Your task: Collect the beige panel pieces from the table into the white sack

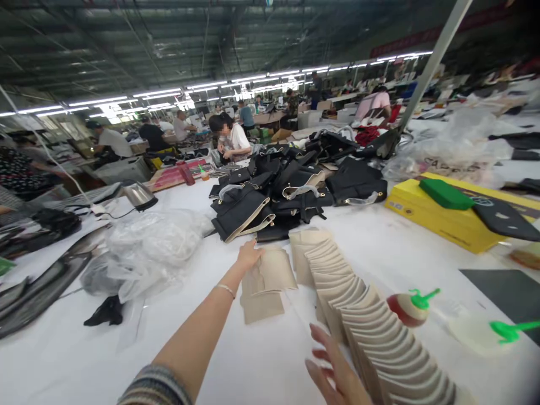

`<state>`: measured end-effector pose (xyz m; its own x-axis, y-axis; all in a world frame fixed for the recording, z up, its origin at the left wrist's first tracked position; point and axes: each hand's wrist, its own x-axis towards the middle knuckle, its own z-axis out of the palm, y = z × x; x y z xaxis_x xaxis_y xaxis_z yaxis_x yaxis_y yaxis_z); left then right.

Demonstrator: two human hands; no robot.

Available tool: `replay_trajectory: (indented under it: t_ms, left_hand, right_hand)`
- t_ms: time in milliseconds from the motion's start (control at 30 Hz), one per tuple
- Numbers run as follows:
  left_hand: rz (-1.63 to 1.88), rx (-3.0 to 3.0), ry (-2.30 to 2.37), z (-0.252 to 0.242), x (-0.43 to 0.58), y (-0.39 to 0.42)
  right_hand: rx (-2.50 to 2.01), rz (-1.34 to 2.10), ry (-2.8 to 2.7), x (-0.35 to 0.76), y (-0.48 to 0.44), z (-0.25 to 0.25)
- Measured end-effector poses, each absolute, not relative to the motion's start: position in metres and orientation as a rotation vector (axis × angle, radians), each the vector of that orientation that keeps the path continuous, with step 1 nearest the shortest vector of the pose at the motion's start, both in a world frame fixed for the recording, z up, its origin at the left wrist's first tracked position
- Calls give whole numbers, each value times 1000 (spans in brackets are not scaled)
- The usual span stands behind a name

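Note:
My left hand (248,254) is stretched forward to the upper left corner of a beige fabric panel (276,271), fingers closed at its edge. Under that panel, a second beige piece (264,308) sticks out toward me. My right hand (335,371) hovers low at the front, fingers apart and holding nothing, left of a long row of overlapping beige panels (371,315). Just beyond my left hand lies a heap of black bags (244,211) with beige insides and plastic-wrapped handles.
Two squeeze bottles, one reddish (407,309) and one whitish (476,334), have green tops. At right stands a yellow box (439,216) with a green object (447,194) on it. Clear plastic bags (152,244), a black scrap (105,311) and a kettle (141,196) are at left. People work farther back.

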<state>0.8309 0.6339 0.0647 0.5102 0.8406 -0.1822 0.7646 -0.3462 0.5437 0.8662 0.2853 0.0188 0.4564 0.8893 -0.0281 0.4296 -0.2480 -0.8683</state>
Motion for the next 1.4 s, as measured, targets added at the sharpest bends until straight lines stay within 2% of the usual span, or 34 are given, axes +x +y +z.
replay_trajectory:
  t_ms: [100,200,400,533,733,1033,1400]
  left_hand:
    - [-63,2270,1252,65,853,651]
    - [-216,2326,1208,63,859,656]
    - [-79,2430,1031,78,837,642]
    - [-8,2411,888,84,815,653]
    - [-127,2250,1031,48,793,678]
    - [-66,2147,1062,40,801,677]
    - [6,1969,653,50,783,681]
  right_hand:
    - [-1985,415,-1159,882,362,36]
    - [-2226,365,-1406,902,432,53]
    - [-2183,361,-1698,943,512,54]
    - [-2084,327,-1915,945,509,64]
    - [-2047,330,-2053,932,491,75]
    - [-2097,628,-2140,954,541,51]
    - [-1974,370,-2310,945,522,90]
